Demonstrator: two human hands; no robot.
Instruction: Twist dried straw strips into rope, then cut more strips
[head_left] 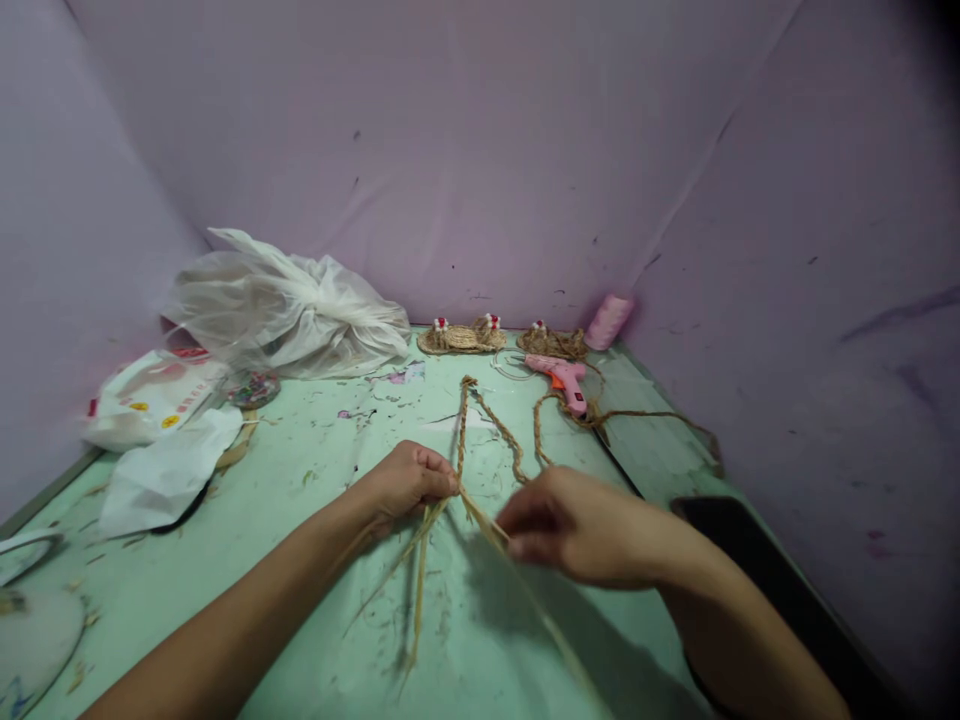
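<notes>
A braided straw cord [462, 430] runs up the table from my hands, bends at its top, and comes back down on the right in a wavy length. At the lower end of the braid, my left hand [412, 480] pinches it between thumb and fingers. Loose straw strands [418, 600] hang below that grip toward me. My right hand [574, 525], slightly blurred, is closed on another straw strand [487, 525] drawn out to the lower right from the braid's end.
At the back lie small woven straw slippers [461, 340], a pink glue gun [562, 380] and a pink thread spool [609, 322]. White plastic bags [300, 310] fill the left rear. A black phone-like slab [750, 560] lies at right. Walls enclose three sides.
</notes>
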